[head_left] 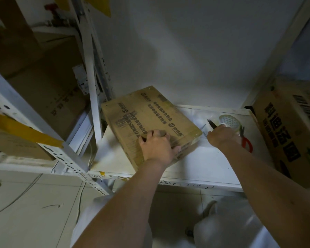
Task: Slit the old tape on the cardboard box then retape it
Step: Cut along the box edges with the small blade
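Storage room or stockroom. White slotted-angle metal shelving against a bare white wall, printed cardboard cartons stacked on the shelves left and right, tiled floor below, exposed pipe valve top left. Dim lighting.

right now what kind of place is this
Probably a storeroom or stockroom: white slotted metal shelving against a bare wall, printed cardboard cartons stacked on the shelves, and a tape roll lying beside the cardboard box.
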The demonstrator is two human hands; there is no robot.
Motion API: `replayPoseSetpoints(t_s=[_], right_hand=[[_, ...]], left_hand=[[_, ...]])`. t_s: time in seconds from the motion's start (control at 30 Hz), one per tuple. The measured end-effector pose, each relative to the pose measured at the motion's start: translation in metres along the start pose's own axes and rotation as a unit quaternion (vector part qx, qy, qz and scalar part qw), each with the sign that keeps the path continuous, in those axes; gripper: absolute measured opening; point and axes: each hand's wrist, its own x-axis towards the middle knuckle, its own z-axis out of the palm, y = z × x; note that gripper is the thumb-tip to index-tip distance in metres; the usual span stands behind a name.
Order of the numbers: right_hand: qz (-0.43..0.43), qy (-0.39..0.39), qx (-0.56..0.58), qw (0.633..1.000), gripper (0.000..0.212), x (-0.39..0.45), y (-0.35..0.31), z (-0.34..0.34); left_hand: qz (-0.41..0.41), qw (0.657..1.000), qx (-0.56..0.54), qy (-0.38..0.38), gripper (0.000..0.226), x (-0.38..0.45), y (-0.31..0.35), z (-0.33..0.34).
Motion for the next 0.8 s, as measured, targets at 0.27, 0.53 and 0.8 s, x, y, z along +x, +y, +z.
replayPoseSetpoints(t_s=[0.27,0.53,0.8], right_hand=[[-0.04,0.017,0.15,0.988,0.046,-0.019,-0.022,0.006],[-0.088,0.001,0.136,0.987,0.035,-0.047,-0.033,0.007],[-0.061,-0.029,0.126,0.99,0.03,-0.09,-0.034,0.014]], left_hand=[[0.016,0.999,-0.028,-0.006,0.061,-0.009,-0.006,-0.005],[-0.091,0.994,-0.058,0.031,0.048,-0.029,-0.027,-0.01],[-0.185,0.98,-0.076,-0.012,0.054,-0.044,-0.048,-0.019]])
